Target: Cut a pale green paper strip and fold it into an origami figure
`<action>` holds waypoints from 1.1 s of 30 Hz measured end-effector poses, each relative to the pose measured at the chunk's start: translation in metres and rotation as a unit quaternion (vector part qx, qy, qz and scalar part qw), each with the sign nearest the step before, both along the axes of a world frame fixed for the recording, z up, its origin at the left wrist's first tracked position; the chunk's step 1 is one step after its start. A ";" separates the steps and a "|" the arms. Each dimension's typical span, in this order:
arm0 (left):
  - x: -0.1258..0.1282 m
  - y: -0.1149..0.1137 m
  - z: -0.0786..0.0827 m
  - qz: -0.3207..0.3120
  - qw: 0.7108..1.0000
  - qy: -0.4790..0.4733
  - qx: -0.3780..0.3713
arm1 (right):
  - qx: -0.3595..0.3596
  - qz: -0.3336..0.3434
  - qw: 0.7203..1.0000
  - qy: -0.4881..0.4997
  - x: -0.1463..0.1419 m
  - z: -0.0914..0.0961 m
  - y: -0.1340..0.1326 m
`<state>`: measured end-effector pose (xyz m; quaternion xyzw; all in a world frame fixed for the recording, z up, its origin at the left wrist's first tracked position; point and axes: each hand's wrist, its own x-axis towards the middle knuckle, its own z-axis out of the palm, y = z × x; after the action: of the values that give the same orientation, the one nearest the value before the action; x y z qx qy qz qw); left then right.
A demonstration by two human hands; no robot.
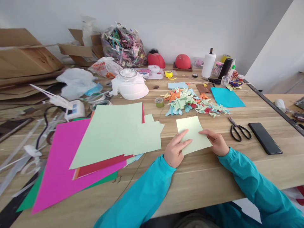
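Note:
A pale green square sheet of paper [193,129] is held at a slight tilt in front of me, low over the wooden table. My left hand [175,149] grips its lower left edge, fingers stretched across its face. At the right edge, my right hand [216,142] pinches the same sheet, with a fingertip on top and the thumb hidden. Beyond the sheet lies a pile of folded paper cranes [184,100] in green, blue, orange and red. Left of my hands, large light green sheets [111,133] overlap on red and magenta sheets [60,158].
Black-handled scissors [238,129] and a black phone [265,138] lie to the right. A blue sheet [228,97] is behind them. A glue gun [55,100], cables and cardboard boxes [28,58] crowd the left. A roll of tape [159,102] stands beside the cranes.

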<state>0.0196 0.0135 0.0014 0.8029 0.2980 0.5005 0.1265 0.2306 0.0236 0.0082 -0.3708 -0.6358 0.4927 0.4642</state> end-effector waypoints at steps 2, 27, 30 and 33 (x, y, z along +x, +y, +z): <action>0.000 -0.001 0.001 -0.023 1.000 -0.003 -0.009 | 0.010 0.015 1.000 -0.002 -0.001 0.001 0.000; 0.000 0.000 0.015 -0.013 0.947 -0.134 -0.292 | -0.029 -0.027 0.999 0.013 -0.013 0.009 -0.003; 0.001 -0.001 0.017 0.038 0.934 -0.144 -0.326 | -0.047 -0.033 0.998 0.035 -0.015 0.007 -0.004; 0.000 -0.001 0.013 0.075 0.925 -0.151 -0.340 | -0.051 -0.038 0.997 0.047 -0.016 0.004 -0.005</action>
<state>0.0197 0.0123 0.0148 0.6017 0.4868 0.4925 0.3979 0.2147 0.0188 0.0122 -0.3946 -0.5725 0.5232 0.4927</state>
